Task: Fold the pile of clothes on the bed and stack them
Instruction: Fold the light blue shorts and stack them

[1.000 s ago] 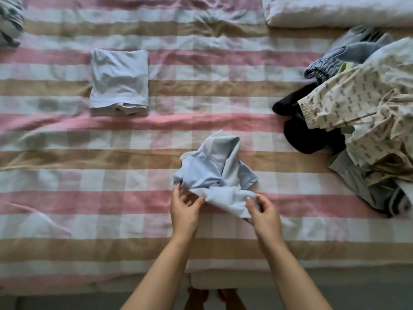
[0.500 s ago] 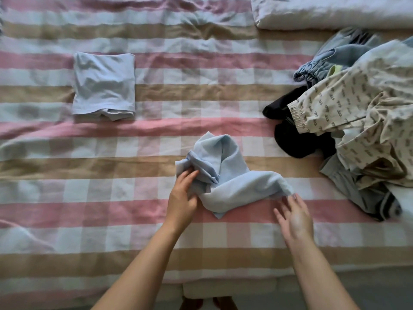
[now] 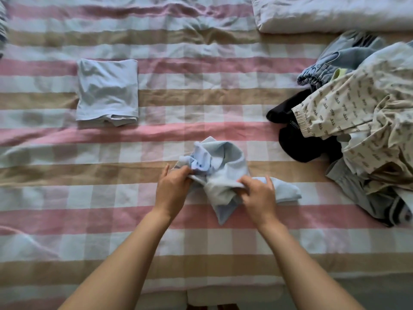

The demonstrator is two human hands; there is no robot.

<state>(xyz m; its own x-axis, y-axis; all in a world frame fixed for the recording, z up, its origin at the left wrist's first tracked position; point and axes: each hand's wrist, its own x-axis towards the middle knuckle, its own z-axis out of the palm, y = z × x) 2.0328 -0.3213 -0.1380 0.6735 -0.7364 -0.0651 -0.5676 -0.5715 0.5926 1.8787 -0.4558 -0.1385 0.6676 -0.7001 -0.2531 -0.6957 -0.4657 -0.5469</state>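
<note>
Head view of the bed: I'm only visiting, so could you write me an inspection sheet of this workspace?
Surface: bed with a wrinkled checked cover.
Job's things: blue garment crumpled near the front edge; folded garment lying flat at far left; pile unfolded on the right.
Clutter: white bedding at the far right corner.
Grippers: left hand and right hand both grip the blue garment.
Cables: nothing seen.
Surroundings: floor strip below the bed's edge.
</note>
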